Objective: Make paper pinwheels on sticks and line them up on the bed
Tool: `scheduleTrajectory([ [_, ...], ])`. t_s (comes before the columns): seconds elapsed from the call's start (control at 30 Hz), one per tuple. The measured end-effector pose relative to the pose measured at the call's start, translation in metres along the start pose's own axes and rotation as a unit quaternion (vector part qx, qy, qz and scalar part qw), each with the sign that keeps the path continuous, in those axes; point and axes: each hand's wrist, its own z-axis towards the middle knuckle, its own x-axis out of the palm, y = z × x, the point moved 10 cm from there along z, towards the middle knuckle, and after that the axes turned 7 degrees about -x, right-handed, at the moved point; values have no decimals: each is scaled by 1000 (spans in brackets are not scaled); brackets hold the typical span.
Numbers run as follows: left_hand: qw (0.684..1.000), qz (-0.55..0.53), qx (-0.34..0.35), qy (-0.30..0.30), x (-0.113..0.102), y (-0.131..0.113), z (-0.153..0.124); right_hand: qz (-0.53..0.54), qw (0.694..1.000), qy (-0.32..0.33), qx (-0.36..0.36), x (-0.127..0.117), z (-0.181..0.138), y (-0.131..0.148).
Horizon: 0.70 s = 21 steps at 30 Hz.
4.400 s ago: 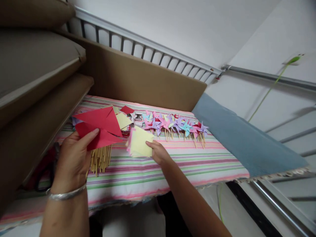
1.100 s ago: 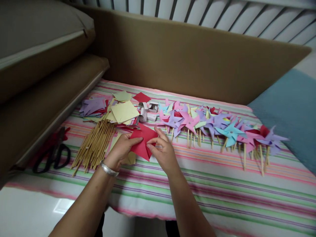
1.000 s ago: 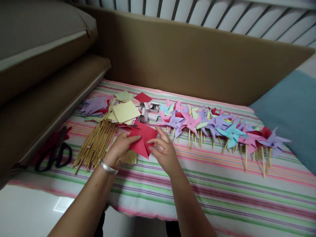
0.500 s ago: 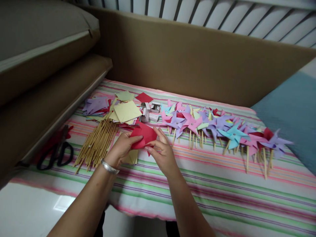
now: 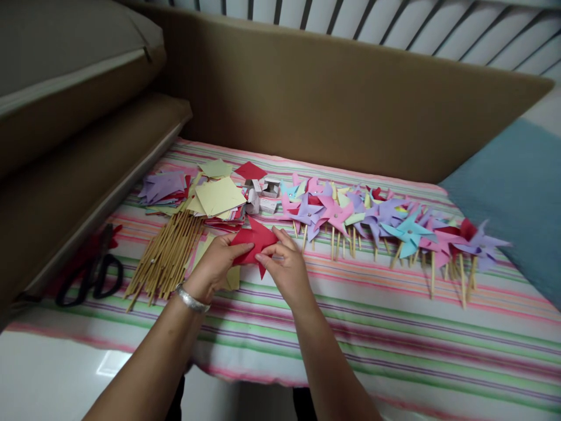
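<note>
We pinch the red pinwheel paper (image 5: 258,235) between both hands: left hand (image 5: 218,260) at its eight o'clock side, right hand (image 5: 287,266) at four o'clock, neither nearer, its long axis unclear

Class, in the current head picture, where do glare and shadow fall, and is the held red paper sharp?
Head view: glare whitens a patch of floor at lower left; the scissors sit in dim shadow; the held red paper has readable edges.
</note>
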Motion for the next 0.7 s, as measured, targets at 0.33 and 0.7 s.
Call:
scheduleTrajectory([
  [0.33, 999, 26, 18, -10, -2, -3, -2, -19, 1000, -2, -17, 2, 0, 3],
  [0.7, 997, 70, 8, -15, -8, 1, 2, 39, 999, -16, 24, -10, 3, -7],
])
